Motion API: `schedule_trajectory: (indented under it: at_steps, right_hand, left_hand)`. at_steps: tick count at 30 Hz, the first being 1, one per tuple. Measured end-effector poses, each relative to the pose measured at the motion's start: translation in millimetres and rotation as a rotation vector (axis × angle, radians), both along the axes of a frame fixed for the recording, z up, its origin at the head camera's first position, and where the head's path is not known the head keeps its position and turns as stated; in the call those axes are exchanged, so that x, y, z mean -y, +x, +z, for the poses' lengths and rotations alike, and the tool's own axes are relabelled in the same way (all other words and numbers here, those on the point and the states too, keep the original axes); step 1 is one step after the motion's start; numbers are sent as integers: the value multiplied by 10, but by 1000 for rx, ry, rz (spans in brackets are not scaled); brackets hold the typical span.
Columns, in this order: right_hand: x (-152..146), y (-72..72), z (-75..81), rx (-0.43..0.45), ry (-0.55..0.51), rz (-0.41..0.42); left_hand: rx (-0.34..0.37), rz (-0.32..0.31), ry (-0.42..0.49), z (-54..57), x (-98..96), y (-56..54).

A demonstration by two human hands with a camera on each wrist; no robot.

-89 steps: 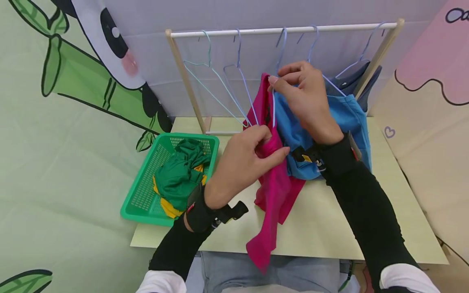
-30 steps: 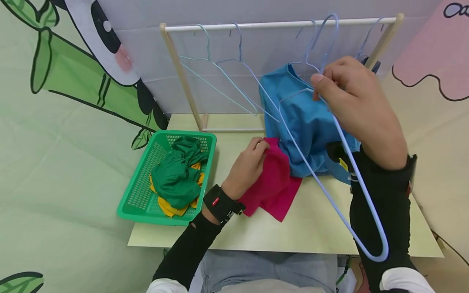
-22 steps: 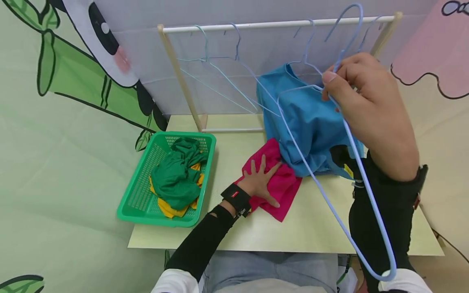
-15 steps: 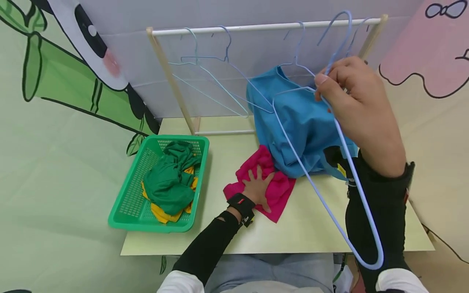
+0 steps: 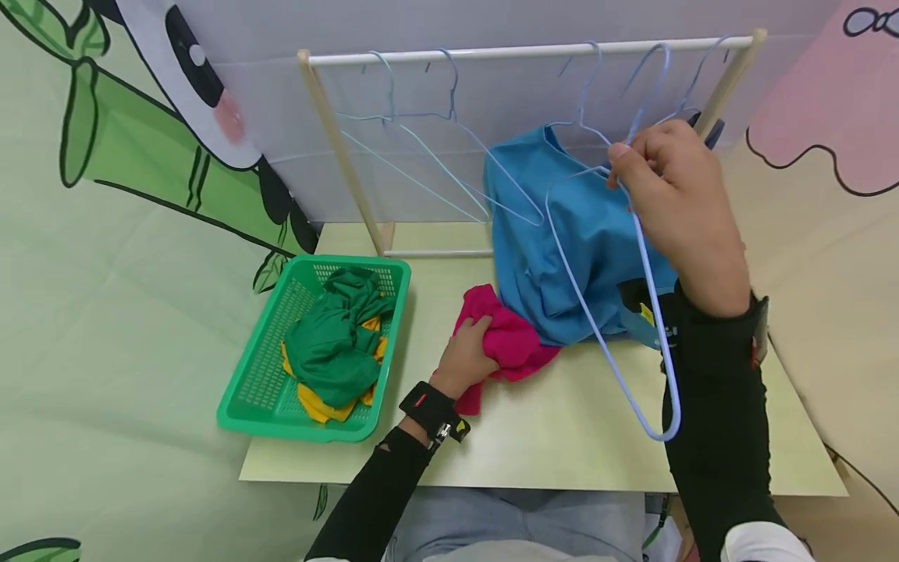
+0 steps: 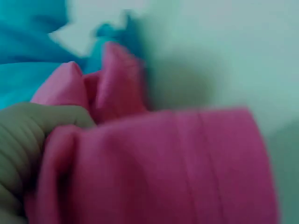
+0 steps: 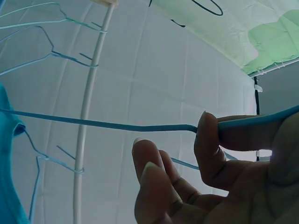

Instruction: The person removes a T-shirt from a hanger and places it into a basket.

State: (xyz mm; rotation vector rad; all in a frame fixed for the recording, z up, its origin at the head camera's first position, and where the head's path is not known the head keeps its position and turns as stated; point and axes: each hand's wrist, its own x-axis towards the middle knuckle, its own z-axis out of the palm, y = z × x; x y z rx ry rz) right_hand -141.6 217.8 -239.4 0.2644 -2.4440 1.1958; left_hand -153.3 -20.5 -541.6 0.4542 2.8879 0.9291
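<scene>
My right hand (image 5: 677,207) pinches a light-blue clothes hanger (image 5: 600,336) near the base of its hook; no garment is on it, and it is in front of the rack. In the right wrist view the hanger's wire (image 7: 135,127) passes between thumb and fingers. Low on the table, my left hand (image 5: 463,359) grips a bright pink garment (image 5: 513,343), bunched up beside a hanging blue garment (image 5: 569,242). Up close in the left wrist view, a stitched edge of the pink garment (image 6: 196,158) shows; some fingers are hidden by the cloth.
A rack with a white rail (image 5: 506,52) stands at the back. A green hanger (image 5: 414,136) and a bluish hanger (image 5: 485,148) hang bare at its left; a dark garment (image 5: 712,133) is mostly hidden at right. The green basket (image 5: 242,375) holds green and yellow clothes.
The pink garment came off its hanger and down onto the table. My left hand pressed flat on it, then gathered it. My right hand lifted the hanger off the rail.
</scene>
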Motion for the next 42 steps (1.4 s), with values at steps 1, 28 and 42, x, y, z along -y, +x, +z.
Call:
schedule_trajectory:
  at_steps: [1, 28, 42]
  right_hand:
    - [-13, -30, -26, 11, 6, -6]
    - [59, -1432, 398, -18, 211, 101]
    - [458, -2349, 296, 336, 242, 177]
  left_hand:
    - [-20, 20, 14, 110, 64, 35]
    - [186, 287, -199, 965, 1772, -210]
    - [580, 187, -467, 662, 1422, -187]
